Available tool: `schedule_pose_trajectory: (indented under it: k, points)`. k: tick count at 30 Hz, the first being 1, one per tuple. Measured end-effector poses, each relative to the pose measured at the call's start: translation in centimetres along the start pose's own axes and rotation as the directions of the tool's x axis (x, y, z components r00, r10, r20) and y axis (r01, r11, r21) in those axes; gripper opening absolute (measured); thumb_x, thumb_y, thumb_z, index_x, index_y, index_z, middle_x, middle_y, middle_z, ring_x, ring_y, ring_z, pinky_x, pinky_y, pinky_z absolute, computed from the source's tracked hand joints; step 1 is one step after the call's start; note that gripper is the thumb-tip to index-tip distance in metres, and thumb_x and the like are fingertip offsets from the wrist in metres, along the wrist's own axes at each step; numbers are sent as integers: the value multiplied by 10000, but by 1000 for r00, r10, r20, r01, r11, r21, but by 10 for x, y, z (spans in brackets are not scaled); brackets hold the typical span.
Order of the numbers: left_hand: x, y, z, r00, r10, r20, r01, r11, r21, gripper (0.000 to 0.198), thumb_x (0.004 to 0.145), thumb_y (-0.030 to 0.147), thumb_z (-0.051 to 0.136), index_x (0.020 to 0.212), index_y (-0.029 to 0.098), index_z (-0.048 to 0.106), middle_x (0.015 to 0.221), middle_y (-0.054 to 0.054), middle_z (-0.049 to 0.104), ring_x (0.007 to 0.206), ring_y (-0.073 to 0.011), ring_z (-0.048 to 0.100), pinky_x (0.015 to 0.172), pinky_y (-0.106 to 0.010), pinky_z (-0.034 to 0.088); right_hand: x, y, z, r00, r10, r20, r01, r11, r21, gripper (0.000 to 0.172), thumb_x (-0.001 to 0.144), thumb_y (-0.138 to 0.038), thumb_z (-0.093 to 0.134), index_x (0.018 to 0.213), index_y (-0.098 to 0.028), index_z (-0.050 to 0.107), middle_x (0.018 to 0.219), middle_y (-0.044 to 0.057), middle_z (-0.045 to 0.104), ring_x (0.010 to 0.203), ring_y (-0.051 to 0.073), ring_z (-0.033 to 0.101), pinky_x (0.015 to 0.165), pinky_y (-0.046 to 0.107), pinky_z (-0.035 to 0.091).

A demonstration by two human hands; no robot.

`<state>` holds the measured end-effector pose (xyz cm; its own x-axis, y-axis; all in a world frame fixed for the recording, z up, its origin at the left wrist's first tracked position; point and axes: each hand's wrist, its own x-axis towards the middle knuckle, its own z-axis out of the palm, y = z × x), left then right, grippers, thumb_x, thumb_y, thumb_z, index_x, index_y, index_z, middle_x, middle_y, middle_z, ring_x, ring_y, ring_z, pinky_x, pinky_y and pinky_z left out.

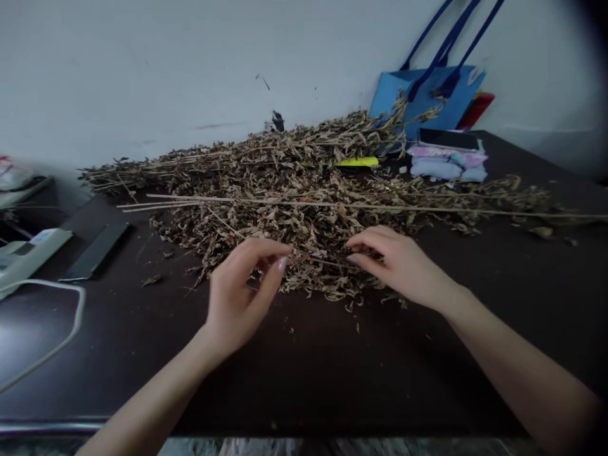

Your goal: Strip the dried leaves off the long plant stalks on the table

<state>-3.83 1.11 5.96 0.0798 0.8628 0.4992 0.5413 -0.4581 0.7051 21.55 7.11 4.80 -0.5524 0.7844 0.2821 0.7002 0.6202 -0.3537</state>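
Observation:
My left hand [244,288] is closed, thumb and index finger pinched together at the near edge of a heap of dried leaves [266,221]. A thin dried stem [320,260] runs from its fingertips toward my right hand [399,263]. The thumb and fingers of my right hand are bent close together around the stem's other end; leaves behind make the exact grip hard to see. Just beyond both hands, long bare stalks [285,202] lie across the heap. Behind them is a bundle of dried leafy stalks [228,152].
A blue bag [427,101] stands at the back right, beside a phone [449,139] on folded cloth [446,166]. On the left lie a dark flat object [97,252], a white power strip [31,259] and a white cable [78,316]. Leaf crumbs dot the dark table [332,380].

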Motion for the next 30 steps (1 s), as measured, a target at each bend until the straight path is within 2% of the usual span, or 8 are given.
schedule_pose_trajectory:
  k: [3,8,12,16,18,22,26,30]
  points:
    - [13,-19,16,994,-76,75,76,997,3,149,873,189,515,975,169,621,894,-59,639,777,-148,587,683,-286,482,6,-1,21,992,25,121,-26,1000,6,174,858,-353,530,901,-192,581,861,46,609,849,188,547,714,320,451]
    - [17,-39,27,996,-60,67,60,998,-11,154,865,168,510,979,173,614,911,-58,632,807,-153,584,716,-296,478,3,-1,40,993,36,111,-41,998,41,127,875,-289,506,864,-186,580,841,35,603,837,174,533,720,308,428]
    - [7,-40,24,992,-96,81,99,995,-29,163,861,165,506,988,182,607,932,-59,621,760,-141,584,683,-286,479,1,-2,36,997,46,60,-55,986,156,146,901,-248,453,835,-193,571,824,15,598,765,131,540,688,268,418]
    - [1,-37,24,972,-195,132,212,969,-129,162,868,193,502,993,178,603,895,-57,633,699,-128,592,631,-265,477,5,-9,25,996,83,-35,-73,971,226,161,898,-261,460,785,-190,549,737,1,565,666,106,517,620,244,399]
    - [1,-34,24,953,-249,171,283,934,-219,159,867,211,509,991,167,597,876,-56,637,655,-117,586,591,-248,473,9,-14,21,996,63,-65,-46,970,238,154,894,-256,468,781,-190,548,731,2,558,667,107,515,619,243,398]
    - [4,-28,24,911,-345,228,409,827,-386,178,845,254,552,990,154,581,943,-73,632,627,-98,558,527,-214,448,15,-23,24,998,4,-56,11,966,259,150,898,-241,461,794,-192,557,751,9,571,683,110,534,621,240,413]
    - [3,-29,25,883,-425,198,466,746,-475,235,803,286,614,1002,170,570,755,-11,582,533,-77,460,457,-191,381,13,-28,35,996,-40,-82,58,971,231,121,903,-220,447,896,-195,565,842,27,610,739,121,579,655,247,446]
    - [1,-35,28,874,-460,154,468,715,-519,184,779,280,648,910,171,578,692,22,505,508,-60,393,438,-180,334,5,-29,38,994,20,-111,8,970,244,69,882,-230,499,938,-205,531,807,3,623,682,107,590,603,217,442]
